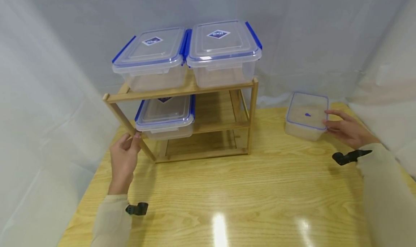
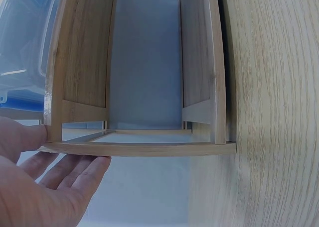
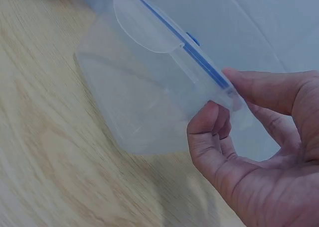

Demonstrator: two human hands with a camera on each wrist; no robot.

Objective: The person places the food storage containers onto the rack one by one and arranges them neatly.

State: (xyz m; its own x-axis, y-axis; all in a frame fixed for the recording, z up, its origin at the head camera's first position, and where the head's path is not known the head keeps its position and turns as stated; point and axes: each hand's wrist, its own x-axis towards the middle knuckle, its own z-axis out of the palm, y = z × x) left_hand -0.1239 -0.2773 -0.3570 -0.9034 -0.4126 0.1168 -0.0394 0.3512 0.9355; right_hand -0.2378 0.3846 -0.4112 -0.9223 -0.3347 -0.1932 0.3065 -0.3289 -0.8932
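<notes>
At the left front corner of a wooden rack (image 1: 216,128), my left hand (image 1: 124,156) grips the upright post (image 2: 139,149), thumb on one side and fingers behind it. Just beside that hand, a clear container (image 1: 165,113) with blue side clips sits on the middle shelf. Over on the right, my right hand (image 1: 349,130) pinches the near right corner of a low clear container (image 1: 303,123) with a blue-edged lid. In the right wrist view, thumb and curled fingers meet at that lid's rim (image 3: 212,72), and the container's base is down at the wooden table.
Two larger clear containers, a left one (image 1: 152,64) and a right one (image 1: 224,59), stand side by side on the rack's top, their lids edged in blue. The wooden table (image 1: 234,193) spreads in front. Pale sheeting (image 1: 308,34) hangs behind and at both sides.
</notes>
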